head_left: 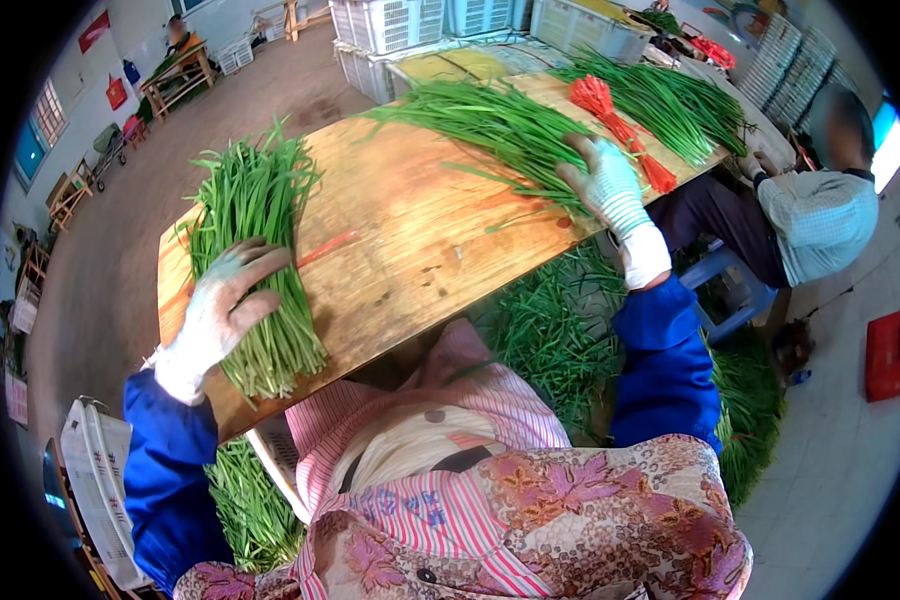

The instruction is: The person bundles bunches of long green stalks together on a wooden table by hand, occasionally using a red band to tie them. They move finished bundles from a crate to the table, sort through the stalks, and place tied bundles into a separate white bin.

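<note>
My left hand (222,312), in a white glove, curves its fingers over a thick bundle of garlic chives (260,210) on the left end of the wooden table. The bundle's pale cut stems point toward me. At the far right side, my gloved right hand (606,186) grips part of a loose pile of garlic chives (490,118); the leaves partly hide its fingertips. Just right of that hand lies a bunch of red plastic ties (620,130). A single red tie (327,247) lies flat on the tabletop (400,220) beside the left bundle.
Another chive pile (660,100) lies beyond the red ties. A co-worker (820,210) sits at the right near a blue stool (727,290). Plastic crates (388,25) are stacked behind the table. Loose chives (555,325) lie below its near edge, and more chives (255,500) lie below left.
</note>
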{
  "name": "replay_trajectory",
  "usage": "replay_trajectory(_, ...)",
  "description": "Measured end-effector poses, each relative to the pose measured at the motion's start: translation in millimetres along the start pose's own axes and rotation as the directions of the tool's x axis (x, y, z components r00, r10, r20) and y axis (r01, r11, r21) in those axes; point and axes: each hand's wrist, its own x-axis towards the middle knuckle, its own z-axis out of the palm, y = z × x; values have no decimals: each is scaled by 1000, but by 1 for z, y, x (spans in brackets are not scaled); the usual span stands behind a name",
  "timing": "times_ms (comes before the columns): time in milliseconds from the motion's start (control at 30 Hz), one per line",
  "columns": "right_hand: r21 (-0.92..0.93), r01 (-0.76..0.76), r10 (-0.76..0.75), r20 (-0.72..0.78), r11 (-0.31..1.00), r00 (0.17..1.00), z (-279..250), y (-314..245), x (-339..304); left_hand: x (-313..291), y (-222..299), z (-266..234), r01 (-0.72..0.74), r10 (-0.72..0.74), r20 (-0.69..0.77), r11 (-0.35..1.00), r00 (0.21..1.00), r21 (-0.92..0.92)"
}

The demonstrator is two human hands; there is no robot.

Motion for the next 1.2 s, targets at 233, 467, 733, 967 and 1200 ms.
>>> replay_trajectory(233, -113, 68, -39, 242, 991, 970, 22, 9, -36, -19, 85, 21, 133, -211, -204, 931, 956, -341)
replay_trajectory(467, 188, -71, 48, 125, 980, 991, -15, 18, 10, 36, 131, 114, 163, -296, -103, 746, 949, -646)
replay_trajectory(733, -84, -197, 213, 503, 977, 838, 15, 86, 40, 157, 131, 159, 19, -139, -201, 863, 970, -505)
replay_trajectory(967, 416, -429, 254, 414, 802, 874, 39, 82, 1, 213, 103, 190, -186, 154, -294, 979, 943, -82)
replay_trajectory(1200, 229, -443, 331, 400, 867, 855, 26, 102, 10, 212, 100, 189, -186, 201, -189, 978, 961, 94)
